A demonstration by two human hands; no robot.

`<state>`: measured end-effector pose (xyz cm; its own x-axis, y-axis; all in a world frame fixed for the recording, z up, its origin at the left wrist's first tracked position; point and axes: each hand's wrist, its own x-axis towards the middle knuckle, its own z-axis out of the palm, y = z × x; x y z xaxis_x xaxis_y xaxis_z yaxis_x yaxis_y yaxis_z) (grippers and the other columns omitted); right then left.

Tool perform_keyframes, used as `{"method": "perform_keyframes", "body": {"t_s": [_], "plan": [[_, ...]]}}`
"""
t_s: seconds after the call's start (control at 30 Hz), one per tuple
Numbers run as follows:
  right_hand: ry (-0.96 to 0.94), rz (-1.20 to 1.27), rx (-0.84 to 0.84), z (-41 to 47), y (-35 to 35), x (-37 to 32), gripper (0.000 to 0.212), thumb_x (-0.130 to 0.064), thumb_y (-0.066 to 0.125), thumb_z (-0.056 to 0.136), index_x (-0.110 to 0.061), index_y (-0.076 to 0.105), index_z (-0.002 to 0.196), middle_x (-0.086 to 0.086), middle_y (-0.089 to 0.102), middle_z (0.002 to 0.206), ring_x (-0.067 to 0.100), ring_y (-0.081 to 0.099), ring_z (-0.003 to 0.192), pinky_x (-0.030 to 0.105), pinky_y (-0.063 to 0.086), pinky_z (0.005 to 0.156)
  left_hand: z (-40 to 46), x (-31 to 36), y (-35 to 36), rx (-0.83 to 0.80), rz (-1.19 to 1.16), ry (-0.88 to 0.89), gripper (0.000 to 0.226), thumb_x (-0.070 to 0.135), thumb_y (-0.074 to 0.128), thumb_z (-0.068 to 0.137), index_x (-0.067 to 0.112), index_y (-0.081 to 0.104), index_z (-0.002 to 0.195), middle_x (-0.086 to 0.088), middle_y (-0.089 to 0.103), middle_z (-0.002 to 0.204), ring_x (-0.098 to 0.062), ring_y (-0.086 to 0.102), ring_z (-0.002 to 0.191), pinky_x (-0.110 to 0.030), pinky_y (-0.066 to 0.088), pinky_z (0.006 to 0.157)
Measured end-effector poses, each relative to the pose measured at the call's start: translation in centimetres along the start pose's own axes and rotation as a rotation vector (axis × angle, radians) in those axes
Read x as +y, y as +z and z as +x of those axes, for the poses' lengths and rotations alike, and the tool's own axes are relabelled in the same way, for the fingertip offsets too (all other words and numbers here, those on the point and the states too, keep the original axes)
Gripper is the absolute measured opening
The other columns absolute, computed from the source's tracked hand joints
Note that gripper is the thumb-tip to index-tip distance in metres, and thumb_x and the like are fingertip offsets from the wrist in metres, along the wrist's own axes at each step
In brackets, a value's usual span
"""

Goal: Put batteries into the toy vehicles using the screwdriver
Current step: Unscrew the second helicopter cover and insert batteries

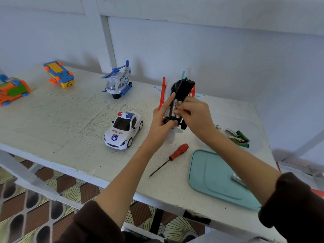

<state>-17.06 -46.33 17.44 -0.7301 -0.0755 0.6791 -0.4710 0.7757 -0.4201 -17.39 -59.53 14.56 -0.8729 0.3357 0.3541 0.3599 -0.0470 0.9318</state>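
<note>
A white toy helicopter with red skids [182,90] is held upside down above the table, its black underside facing me. My left hand [162,120] grips its left side and lower end. My right hand [194,114] pinches a battery [176,107] at the open battery bay, where silver cells show. The red-handled screwdriver [172,157] lies on the table below the toy. Loose batteries [238,137] lie at the right in a clear container. One more battery [237,179] rests on the teal lid [212,174].
A white police car [123,129] stands left of my hands. Behind it is a blue and white helicopter [119,81]. A yellow and blue toy [59,74] and an orange and green toy [13,90] lie at the far left. The table's front edge [105,181] runs diagonally.
</note>
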Motion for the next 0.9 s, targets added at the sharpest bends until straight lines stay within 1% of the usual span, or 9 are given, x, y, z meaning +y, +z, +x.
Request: {"method": "perform_keyframes", "body": {"t_s": [0.07, 0.13, 0.27, 0.33, 0.43, 0.57, 0.7, 0.83, 0.9], "plan": [[-0.009, 0.010, -0.015, 0.0, -0.5, 0.0, 0.011, -0.005, 0.065, 0.077, 0.001, 0.072, 0.081, 0.013, 0.062, 0.075, 0.024, 0.059, 0.067, 0.030, 0.051, 0.063, 0.2, 0.0, -0.1, -0.014, 0.015, 0.018, 0.070, 0.005, 0.046, 0.075, 0.048, 0.031, 0.128, 0.029, 0.059, 0.099, 0.007, 0.051, 0.074, -0.015, 0.045, 0.069], [-0.013, 0.015, 0.059, 0.0, -1.2, 0.0, 0.009, -0.005, 0.065, 0.077, -0.001, 0.072, 0.082, 0.008, 0.057, 0.073, 0.017, 0.052, 0.067, 0.017, 0.042, 0.062, 0.2, 0.0, -0.1, -0.018, 0.019, 0.009, 0.071, 0.004, 0.045, 0.075, 0.048, 0.029, 0.127, 0.042, 0.056, 0.092, 0.016, 0.052, 0.077, -0.013, 0.044, 0.069], [0.071, 0.093, 0.331, 0.9, -2.9, -0.6, 0.010, -0.006, 0.061, 0.084, -0.001, 0.062, 0.093, 0.007, 0.051, 0.085, 0.008, 0.048, 0.067, 0.013, 0.042, 0.061, -0.3, 0.5, 0.0, 0.006, -0.016, -0.020, 0.069, 0.006, 0.047, 0.075, 0.049, 0.033, 0.127, 0.018, 0.050, 0.111, 0.007, 0.054, 0.095, -0.019, 0.048, 0.081], [0.107, 0.115, 0.326, 2.0, -3.6, -1.1, 0.021, -0.011, 0.058, 0.087, -0.001, 0.059, 0.107, 0.007, 0.052, 0.095, 0.002, 0.050, 0.073, 0.008, 0.044, 0.066, -0.3, 0.5, 0.0, 0.001, -0.001, -0.032, 0.068, 0.009, 0.048, 0.075, 0.050, 0.034, 0.127, 0.010, 0.045, 0.117, -0.006, 0.052, 0.108, -0.025, 0.048, 0.088], [0.114, 0.084, 0.189, 2.8, -3.7, -1.1, 0.024, -0.012, 0.053, 0.091, -0.003, 0.063, 0.110, 0.004, 0.057, 0.097, 0.011, 0.057, 0.080, 0.015, 0.049, 0.073, -0.2, 0.2, 0.0, 0.004, 0.010, -0.033, 0.067, 0.010, 0.047, 0.075, 0.051, 0.034, 0.127, 0.015, 0.042, 0.117, -0.004, 0.052, 0.105, -0.029, 0.048, 0.090], [0.096, 0.100, 0.149, 2.5, -3.5, -0.8, 0.019, -0.008, 0.054, 0.089, -0.002, 0.066, 0.102, -0.002, 0.055, 0.091, 0.016, 0.058, 0.081, 0.029, 0.054, 0.074, -0.2, 0.3, 0.0, -0.009, 0.003, -0.002, 0.067, 0.008, 0.044, 0.076, 0.049, 0.030, 0.127, 0.019, 0.045, 0.111, 0.015, 0.051, 0.084, -0.015, 0.047, 0.076], [0.049, 0.150, 0.108, 1.7, -3.6, -0.8, 0.016, -0.005, 0.059, 0.086, -0.002, 0.067, 0.099, 0.001, 0.056, 0.091, 0.015, 0.059, 0.078, 0.016, 0.052, 0.074, -0.1, 0.4, -0.3, -0.020, -0.004, -0.001, 0.067, 0.009, 0.045, 0.077, 0.050, 0.029, 0.127, 0.021, 0.045, 0.108, 0.016, 0.051, 0.081, -0.014, 0.048, 0.074], [-0.008, 0.199, 0.087, 0.2, -2.9, -0.8, 0.018, -0.004, 0.065, 0.080, 0.000, 0.068, 0.097, 0.007, 0.059, 0.092, 0.016, 0.061, 0.079, 0.019, 0.054, 0.074, 0.1, -0.1, -0.5, -0.014, 0.025, 0.019, 0.069, 0.007, 0.048, 0.080, 0.042, 0.026, 0.135, 0.035, 0.049, 0.110, 0.017, 0.051, 0.092, -0.016, 0.046, 0.081], [-0.025, 0.215, 0.079, -0.5, -2.4, -0.8, 0.019, -0.002, 0.068, 0.078, 0.001, 0.069, 0.096, 0.008, 0.059, 0.092, 0.015, 0.061, 0.080, 0.018, 0.054, 0.074, 0.2, -0.3, -0.6, -0.027, 0.033, 0.013, 0.068, 0.012, 0.056, 0.082, 0.042, 0.028, 0.137, 0.044, 0.047, 0.114, 0.013, 0.051, 0.109, -0.018, 0.045, 0.094]]}}
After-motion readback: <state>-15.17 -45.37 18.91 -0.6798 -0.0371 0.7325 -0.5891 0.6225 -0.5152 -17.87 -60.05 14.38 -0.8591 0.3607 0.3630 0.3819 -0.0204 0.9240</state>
